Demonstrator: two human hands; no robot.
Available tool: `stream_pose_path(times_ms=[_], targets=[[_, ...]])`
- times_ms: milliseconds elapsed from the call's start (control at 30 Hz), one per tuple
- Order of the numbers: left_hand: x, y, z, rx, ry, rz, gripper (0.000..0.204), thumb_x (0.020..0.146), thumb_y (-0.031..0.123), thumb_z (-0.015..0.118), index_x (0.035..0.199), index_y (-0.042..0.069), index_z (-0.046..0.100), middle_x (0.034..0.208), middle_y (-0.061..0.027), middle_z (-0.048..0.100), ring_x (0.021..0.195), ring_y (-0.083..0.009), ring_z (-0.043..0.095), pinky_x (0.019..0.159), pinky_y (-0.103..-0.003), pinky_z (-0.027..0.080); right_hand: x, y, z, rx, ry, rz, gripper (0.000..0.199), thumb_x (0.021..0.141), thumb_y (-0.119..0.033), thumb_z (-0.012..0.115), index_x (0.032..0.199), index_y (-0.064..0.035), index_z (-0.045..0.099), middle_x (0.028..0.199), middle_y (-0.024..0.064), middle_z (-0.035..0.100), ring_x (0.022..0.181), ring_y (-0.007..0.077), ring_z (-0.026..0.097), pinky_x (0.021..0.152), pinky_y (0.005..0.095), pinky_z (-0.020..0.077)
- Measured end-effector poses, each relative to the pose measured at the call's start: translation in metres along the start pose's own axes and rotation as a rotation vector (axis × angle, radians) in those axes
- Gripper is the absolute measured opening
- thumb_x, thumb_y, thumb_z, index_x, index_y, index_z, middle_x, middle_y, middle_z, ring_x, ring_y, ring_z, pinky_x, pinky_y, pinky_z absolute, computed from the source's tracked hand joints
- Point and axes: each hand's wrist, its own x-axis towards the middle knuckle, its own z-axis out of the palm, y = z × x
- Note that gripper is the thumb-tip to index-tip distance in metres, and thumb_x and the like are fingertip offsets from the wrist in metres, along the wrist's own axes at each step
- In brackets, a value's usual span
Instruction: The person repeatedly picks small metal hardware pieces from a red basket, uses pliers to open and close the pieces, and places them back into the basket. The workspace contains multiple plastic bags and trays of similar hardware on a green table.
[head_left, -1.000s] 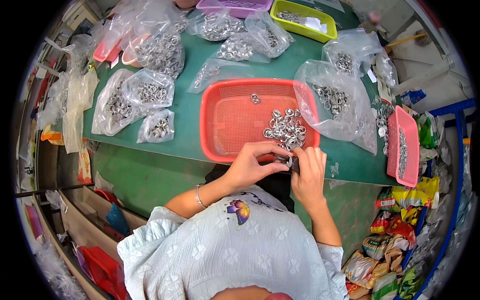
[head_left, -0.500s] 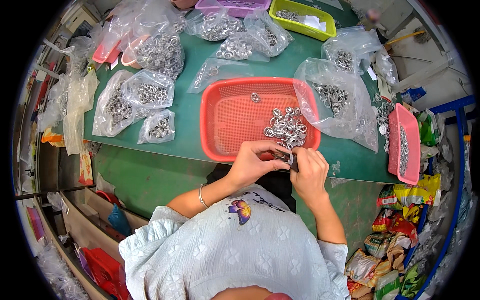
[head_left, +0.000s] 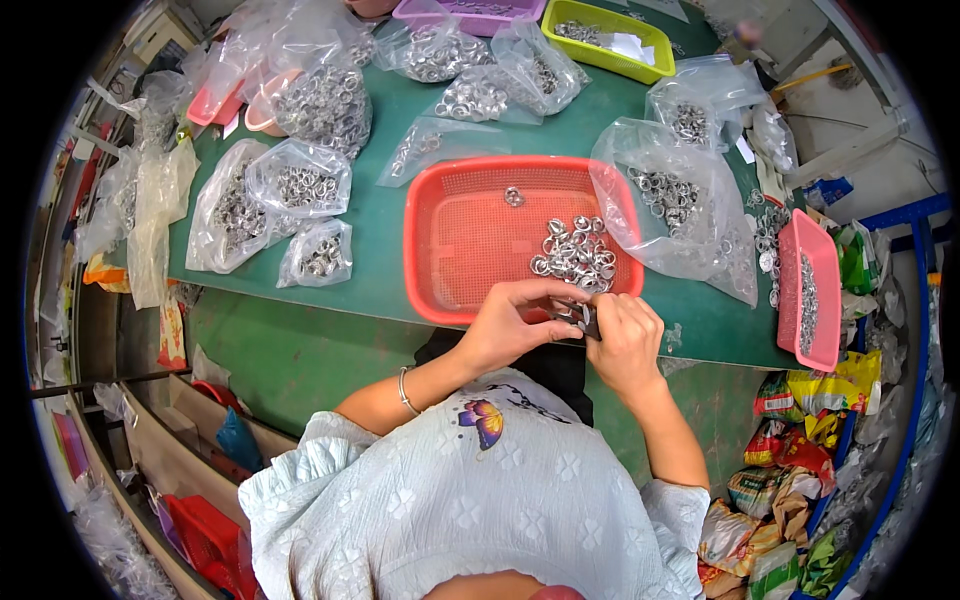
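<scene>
Both my hands meet over the near edge of a red plastic basket [head_left: 425, 240]. My left hand [head_left: 503, 327] is closed, its thumb and fingers pinching a small silver metal ring [head_left: 567, 311]. Fingers of my right hand [head_left: 627, 340] wrap round a small dark tool [head_left: 591, 321] that touches the ring; its exact kind is partly hidden by the fingers. Inside the basket, a pile of silver rings [head_left: 575, 254] lies at the right, and a few more rings [head_left: 513, 197] sit apart near the far side.
Clear plastic bags of rings lie left [head_left: 240, 210] and right [head_left: 665, 200] on the green table [head_left: 380, 270]. A pink basket [head_left: 822, 300] stands at the right edge; a yellow-green basket [head_left: 655, 60] and a purple basket [head_left: 470, 12] are at the back.
My right hand has shifted slightly right and turned a little, with the dark tool in it. My left hand stays nearly in place. The basket's contents look the same.
</scene>
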Motion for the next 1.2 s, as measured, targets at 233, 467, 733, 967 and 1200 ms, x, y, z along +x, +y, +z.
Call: stream_pose_path(times_ms=[233, 467, 733, 967, 1200], targets=[[0.004, -0.006, -0.013, -0.133, 0.152, 0.117, 0.027, 0.077, -0.008, 0.060, 0.104, -0.004, 0.058, 0.086, -0.0065, 0.061, 0.080, -0.0115, 0.058, 0.072, -0.024, 0.048, -0.004, 0.004, -0.006, 0.119, -0.095, 0.163, 0.022, 0.065, -0.005, 0.065, 0.081, -0.0018, 0.050, 0.067, 0.0133, 0.056, 0.064, 0.0325, 0.055, 0.058, 0.0407, 0.0427], [0.009, -0.001, -0.025, -0.129, 0.209, 0.180, 0.028, 0.077, -0.008, 0.057, 0.105, -0.005, 0.058, 0.085, -0.0065, 0.061, 0.077, -0.0111, 0.059, 0.069, -0.023, 0.049, -0.035, 0.063, -0.023, -0.003, -0.134, 0.297, 0.025, 0.069, -0.013, 0.070, 0.087, -0.0031, 0.055, 0.074, 0.0127, 0.056, 0.070, 0.0314, 0.053, 0.063, 0.0396, 0.0403], [0.009, 0.002, -0.016, -0.126, 0.193, 0.146, 0.029, 0.077, -0.008, 0.060, 0.105, -0.003, 0.058, 0.088, -0.0077, 0.062, 0.083, -0.0123, 0.059, 0.075, -0.026, 0.049, -0.063, 0.135, -0.012, -0.218, -0.161, 0.231, 0.047, 0.060, -0.026, 0.072, 0.099, -0.0036, 0.059, 0.082, 0.0096, 0.053, 0.080, 0.0267, 0.049, 0.072, 0.0356, 0.0377], [0.007, 0.003, -0.011, -0.022, 0.186, 0.148, 0.030, 0.076, -0.007, 0.062, 0.105, -0.003, 0.058, 0.092, -0.0082, 0.061, 0.087, -0.0123, 0.058, 0.077, -0.026, 0.049, -0.051, 0.109, -0.007, -0.018, 0.021, 0.245, 0.032, 0.067, -0.014, 0.070, 0.093, 0.0003, 0.059, 0.085, 0.0128, 0.057, 0.081, 0.0298, 0.053, 0.076, 0.0374, 0.0417], [0.002, 0.005, 0.006, 0.192, 0.145, 0.140, 0.030, 0.075, -0.007, 0.062, 0.104, -0.005, 0.058, 0.099, -0.0107, 0.062, 0.091, -0.0163, 0.060, 0.084, -0.028, 0.047, -0.003, 0.002, -0.008, 0.893, -0.033, 0.395, 0.030, 0.079, 0.000, 0.059, 0.108, 0.0044, 0.054, 0.098, 0.0129, 0.061, 0.079, 0.0154, 0.059, 0.073, 0.0256, 0.0461]])
